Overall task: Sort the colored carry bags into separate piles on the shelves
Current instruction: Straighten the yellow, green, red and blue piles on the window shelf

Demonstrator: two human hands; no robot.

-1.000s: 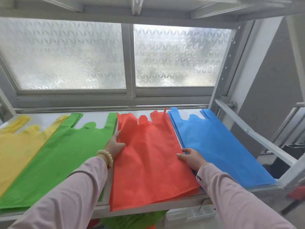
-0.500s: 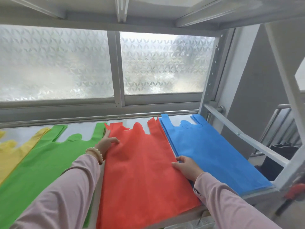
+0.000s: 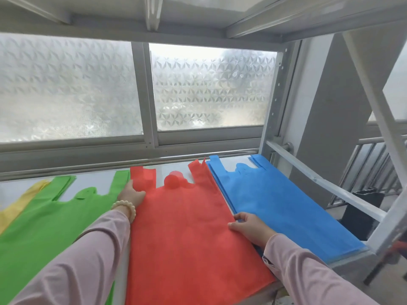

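Observation:
A red pile of carry bags [image 3: 187,227] lies flat in the middle of the white shelf [image 3: 97,179], handles toward the window. A green pile [image 3: 55,227] lies to its left, with a yellow pile [image 3: 19,205] at the far left edge. A blue pile [image 3: 275,201] lies on the right. My left hand [image 3: 131,194] presses with straight fingers against the red pile's left edge, just below its handle. At the pile's right edge, my right hand [image 3: 248,227] has its thumb on top and its fingers curled down into the gap beside the blue bags.
A frosted window [image 3: 209,89] closes the back of the shelf. The upper shelf [image 3: 198,16] hangs low overhead. A metal upright [image 3: 273,95] and a slanted brace [image 3: 319,181] bound the right side. Beyond them on the floor stands a black bin [image 3: 361,208].
My view has turned right, so less of the yellow pile shows. My left hand has slid up the red pile's left edge toward the handle. My right hand stays at the right edge.

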